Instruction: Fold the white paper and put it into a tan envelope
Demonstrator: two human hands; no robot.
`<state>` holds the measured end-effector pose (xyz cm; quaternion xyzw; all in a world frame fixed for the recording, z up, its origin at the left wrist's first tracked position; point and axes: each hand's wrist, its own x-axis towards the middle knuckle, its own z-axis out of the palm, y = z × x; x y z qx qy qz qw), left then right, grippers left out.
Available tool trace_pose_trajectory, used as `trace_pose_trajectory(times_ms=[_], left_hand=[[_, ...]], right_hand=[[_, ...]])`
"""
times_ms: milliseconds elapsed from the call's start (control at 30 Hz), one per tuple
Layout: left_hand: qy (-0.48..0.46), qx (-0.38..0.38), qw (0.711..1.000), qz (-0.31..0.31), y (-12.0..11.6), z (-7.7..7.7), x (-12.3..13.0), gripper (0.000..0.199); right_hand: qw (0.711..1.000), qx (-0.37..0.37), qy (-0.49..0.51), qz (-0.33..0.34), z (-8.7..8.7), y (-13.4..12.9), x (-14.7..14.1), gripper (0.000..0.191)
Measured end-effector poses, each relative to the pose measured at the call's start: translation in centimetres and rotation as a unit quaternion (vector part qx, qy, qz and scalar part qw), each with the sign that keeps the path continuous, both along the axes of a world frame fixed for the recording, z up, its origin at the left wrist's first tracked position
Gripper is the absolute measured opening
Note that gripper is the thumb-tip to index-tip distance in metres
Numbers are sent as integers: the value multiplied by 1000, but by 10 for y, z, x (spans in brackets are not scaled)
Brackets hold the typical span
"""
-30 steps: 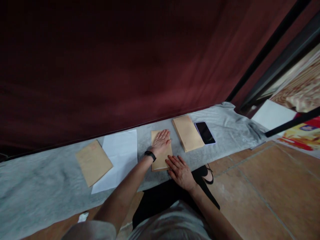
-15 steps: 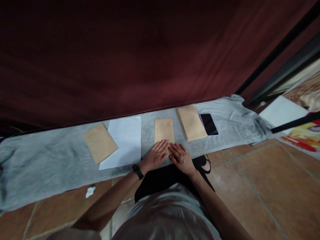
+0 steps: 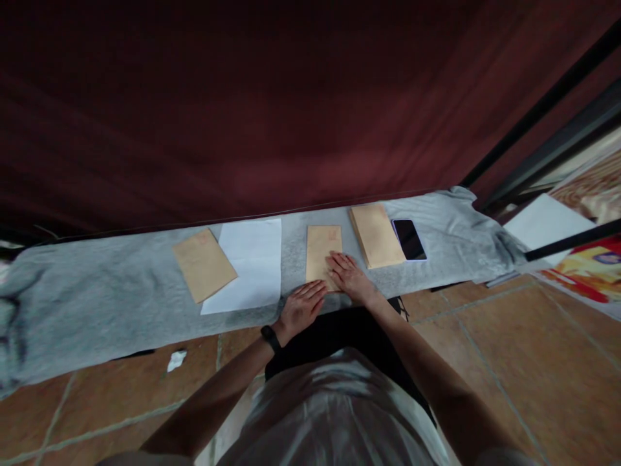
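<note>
A brown paper envelope (image 3: 320, 249) lies on the grey cloth in front of me, with faint red print near its top right corner. Flat on its lower left corner rests my left hand (image 3: 301, 309), fingers stretched out; a black band is round that wrist. My right hand (image 3: 350, 277) lies palm down across the envelope's right side, fingers extended. Both hands are open, pressing on the paper without gripping it. Part of the envelope's lower half is hidden under them.
Right of the envelope lie a stack of brown envelopes (image 3: 377, 236) and a phone (image 3: 409, 239). To the left, another brown envelope (image 3: 204, 265) overlaps white paper (image 3: 259, 262). Grey cloth (image 3: 121, 291) covers the narrow bench. A dark red curtain (image 3: 291, 116) hangs behind it.
My right hand has slid up the envelope, away from my body, and the hands have moved apart. More of the envelope's lower part shows. The whole view has shifted slightly.
</note>
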<state>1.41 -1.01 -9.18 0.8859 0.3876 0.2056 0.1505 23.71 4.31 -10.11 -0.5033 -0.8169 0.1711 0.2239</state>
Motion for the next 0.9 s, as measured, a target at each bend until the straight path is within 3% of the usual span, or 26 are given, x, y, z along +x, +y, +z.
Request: trace_pose_trajectory(times_ms=[167, 267, 500, 600, 733, 900], left_hand=[[-11, 21, 1000, 10, 2, -1, 4, 35], [-28, 20, 999, 15, 5, -2, 4, 32], [-36, -20, 998, 44, 11, -1, 6, 27], [-43, -21, 997, 59, 12, -2, 8, 26], [-79, -29, 994, 74, 16, -4, 11, 23], [-137, -71, 985, 79, 23, -7, 14, 17]], right_hand=[[995, 13, -76, -59, -4, 37, -11, 52], [993, 17, -90, -73, -3, 40, -11, 52], [1000, 1, -25, 20, -2, -18, 17, 47], [1000, 8, 22, 7, -3, -43, 25, 41], [995, 60, 59, -44, -2, -70, 13, 43], [998, 61, -22, 18, 2, -97, -18, 50]])
